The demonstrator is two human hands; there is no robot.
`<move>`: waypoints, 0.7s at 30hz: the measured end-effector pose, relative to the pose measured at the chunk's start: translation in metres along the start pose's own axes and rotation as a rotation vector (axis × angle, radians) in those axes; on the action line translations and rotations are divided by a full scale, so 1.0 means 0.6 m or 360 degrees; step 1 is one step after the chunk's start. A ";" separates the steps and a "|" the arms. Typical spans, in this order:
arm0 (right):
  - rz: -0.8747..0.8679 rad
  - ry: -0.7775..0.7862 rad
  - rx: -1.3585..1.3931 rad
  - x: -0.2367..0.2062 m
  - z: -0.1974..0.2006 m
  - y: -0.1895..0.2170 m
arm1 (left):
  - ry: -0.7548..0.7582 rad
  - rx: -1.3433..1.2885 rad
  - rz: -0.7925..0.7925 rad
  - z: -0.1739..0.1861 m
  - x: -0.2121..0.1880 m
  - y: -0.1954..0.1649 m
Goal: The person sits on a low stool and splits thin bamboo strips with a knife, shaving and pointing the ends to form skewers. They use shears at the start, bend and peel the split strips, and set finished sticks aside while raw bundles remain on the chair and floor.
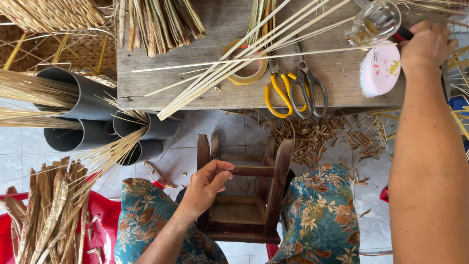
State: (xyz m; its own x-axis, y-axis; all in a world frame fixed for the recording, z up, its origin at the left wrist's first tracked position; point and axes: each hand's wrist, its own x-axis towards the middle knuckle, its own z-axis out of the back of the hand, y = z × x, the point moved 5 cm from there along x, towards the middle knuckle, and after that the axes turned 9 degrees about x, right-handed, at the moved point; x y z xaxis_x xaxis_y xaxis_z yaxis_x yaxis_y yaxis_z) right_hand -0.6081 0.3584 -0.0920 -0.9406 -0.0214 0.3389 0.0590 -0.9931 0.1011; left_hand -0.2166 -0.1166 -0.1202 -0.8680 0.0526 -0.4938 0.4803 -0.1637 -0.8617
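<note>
Pale floor tiles (14, 142) lay under my feet, strewn with dry brown cuttings (312, 139) beneath the edge of a weathered wooden table (146, 78). On that table rested long pale split strips (229, 71) fanned across a roll of clear tape (246, 68), and just beside the tape lay yellow-handled scissors (279, 93) touching a pair of grey metal shears (309, 90). My right hand (426, 46) reached to the far right end of the table, fingers curled down over something dark that I could not make out; whether they gripped it I cannot tell. Just beside that hand stood a round pink-backed brush (383, 71) on its edge, and a clear glass jar (373, 22) lay tilted near it.

My left hand (205, 188) hung low between my knees, fingers loosely curled with the thumb close to the fingertips, pinching nothing I could see. It hovered over a small dark wooden stool (244, 190) that lay between my floral-patterned trousers (320, 215). At my left, grey plastic pipes (88, 112) held bundles of thin straw (29, 90), flat dried leaves (53, 210) rested on a red sheet (105, 220), and woven baskets (53, 14) sat behind.
</note>
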 end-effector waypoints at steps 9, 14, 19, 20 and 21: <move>0.0352 -0.0189 0.0086 -0.040 0.090 -0.035 | -0.0038 0.0144 -0.0134 0.000 -0.014 -0.004; 0.0284 -0.0180 -0.0027 -0.138 0.179 -0.122 | -0.0077 0.0200 -0.0249 -0.007 -0.031 -0.020; -0.0978 -0.0079 0.1685 -0.329 0.252 -0.171 | -0.0127 0.0313 -0.0339 -0.023 -0.061 -0.039; -0.0896 -0.0170 0.2132 -0.373 0.275 -0.142 | -0.0144 0.0332 -0.0360 -0.029 -0.065 -0.042; -0.0797 -0.0254 0.2577 -0.422 0.294 -0.100 | -0.0171 0.0390 -0.0377 -0.035 -0.067 -0.044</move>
State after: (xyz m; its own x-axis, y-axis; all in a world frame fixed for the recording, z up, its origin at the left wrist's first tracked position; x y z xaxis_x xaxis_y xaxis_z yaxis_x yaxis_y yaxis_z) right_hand -0.3144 0.4439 -0.0187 -0.9372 0.3447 0.0536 0.1392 0.2286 0.9635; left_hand -0.1919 -0.0936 -0.0800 -0.9661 0.0155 -0.2576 0.2312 -0.3914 -0.8907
